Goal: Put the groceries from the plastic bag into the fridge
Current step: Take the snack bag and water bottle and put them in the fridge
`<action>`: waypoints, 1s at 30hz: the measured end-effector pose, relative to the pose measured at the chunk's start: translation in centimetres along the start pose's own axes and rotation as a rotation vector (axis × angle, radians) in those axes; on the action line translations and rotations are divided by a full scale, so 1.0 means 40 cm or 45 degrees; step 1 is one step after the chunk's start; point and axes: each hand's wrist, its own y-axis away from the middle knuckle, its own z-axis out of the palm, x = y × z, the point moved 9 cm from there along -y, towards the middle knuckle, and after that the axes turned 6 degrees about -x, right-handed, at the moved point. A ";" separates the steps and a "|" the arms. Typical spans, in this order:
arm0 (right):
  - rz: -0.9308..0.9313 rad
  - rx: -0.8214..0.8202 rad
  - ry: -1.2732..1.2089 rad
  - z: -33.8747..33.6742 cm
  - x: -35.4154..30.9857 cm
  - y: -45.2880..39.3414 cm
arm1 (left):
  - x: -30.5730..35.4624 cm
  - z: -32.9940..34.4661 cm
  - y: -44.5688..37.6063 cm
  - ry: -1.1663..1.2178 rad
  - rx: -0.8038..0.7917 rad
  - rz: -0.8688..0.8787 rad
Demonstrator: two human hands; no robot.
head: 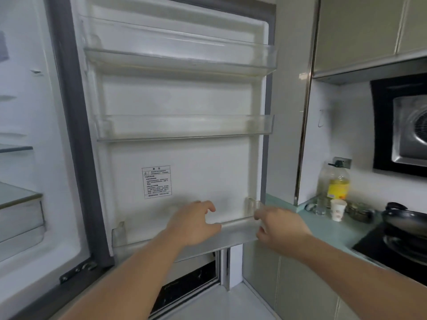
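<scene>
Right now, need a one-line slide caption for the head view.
Both hands, left hand and right hand, at the lowest bin of the open fridge door.

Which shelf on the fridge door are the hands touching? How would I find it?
Look at the inside of the open fridge door, which has three clear plastic shelves one above another. The bottom door shelf is the one, just under the printed warning sticker. Unlike the two higher shelves, it has the left hand and right hand on it.
</scene>
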 end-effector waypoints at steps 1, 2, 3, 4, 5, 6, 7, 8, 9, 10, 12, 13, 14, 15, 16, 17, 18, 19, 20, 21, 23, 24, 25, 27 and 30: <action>0.030 0.005 -0.010 -0.016 0.009 0.025 | 0.022 -0.005 0.010 0.007 0.003 0.010; 0.066 0.009 -0.018 -0.030 0.020 0.052 | 0.048 -0.006 0.020 0.006 0.006 0.023; 0.103 0.017 -0.030 -0.044 0.032 0.084 | 0.075 -0.002 0.033 -0.002 0.005 0.037; 0.138 0.021 -0.042 -0.057 0.043 0.119 | 0.105 0.007 0.048 -0.011 -0.006 0.051; 0.168 0.030 -0.055 -0.072 0.055 0.155 | 0.140 0.018 0.065 -0.026 -0.019 0.072; 0.198 0.044 -0.067 -0.086 0.067 0.195 | 0.179 0.031 0.081 -0.042 -0.037 0.099; 0.225 0.061 -0.071 -0.100 0.079 0.239 | 0.223 0.045 0.099 -0.050 -0.051 0.136; 0.254 0.078 -0.070 -0.114 0.092 0.285 | 0.269 0.061 0.117 -0.047 -0.064 0.179; 0.286 0.092 -0.065 -0.129 0.106 0.332 | 0.318 0.077 0.136 -0.036 -0.078 0.231; 0.325 0.102 -0.053 -0.144 0.124 0.380 | 0.370 0.096 0.155 -0.024 -0.104 0.291; 0.420 0.107 -0.016 -0.175 0.164 0.476 | 0.474 0.130 0.191 -0.006 -0.163 0.425; 0.465 0.105 0.010 -0.193 0.183 0.525 | 0.522 0.143 0.203 -0.002 -0.182 0.484; 0.512 0.098 0.042 -0.214 0.205 0.573 | 0.569 0.155 0.213 -0.001 -0.199 0.531; 0.564 0.097 0.073 -0.238 0.229 0.622 | 0.616 0.165 0.221 -0.001 -0.212 0.572; 0.628 0.098 0.102 -0.264 0.257 0.672 | 0.665 0.176 0.227 0.004 -0.223 0.615; 0.699 0.103 0.132 -0.291 0.286 0.724 | 0.718 0.187 0.235 0.013 -0.233 0.669; 0.780 0.102 0.161 -0.315 0.315 0.778 | 0.774 0.201 0.244 0.025 -0.246 0.731; 0.870 0.104 0.191 -0.340 0.344 0.835 | 0.832 0.216 0.257 0.039 -0.261 0.798; 0.965 0.097 0.215 -0.360 0.373 0.894 | 0.890 0.230 0.273 0.058 -0.278 0.867; 1.054 0.095 0.228 -0.380 0.396 0.951 | 0.944 0.244 0.291 0.080 -0.300 0.933; 1.227 0.080 0.257 -0.410 0.429 1.064 | 1.040 0.276 0.333 0.106 -0.352 1.069; 1.311 0.070 0.273 -0.421 0.435 1.118 | 1.081 0.296 0.356 0.107 -0.389 1.132; 1.392 0.068 0.287 -0.430 0.437 1.169 | 1.116 0.315 0.381 0.104 -0.432 1.189; 1.545 0.059 0.322 -0.440 0.425 1.264 | 1.177 0.354 0.430 0.083 -0.507 1.311; 1.768 0.011 0.356 -0.448 0.374 1.397 | 1.261 0.400 0.516 0.057 -0.581 1.493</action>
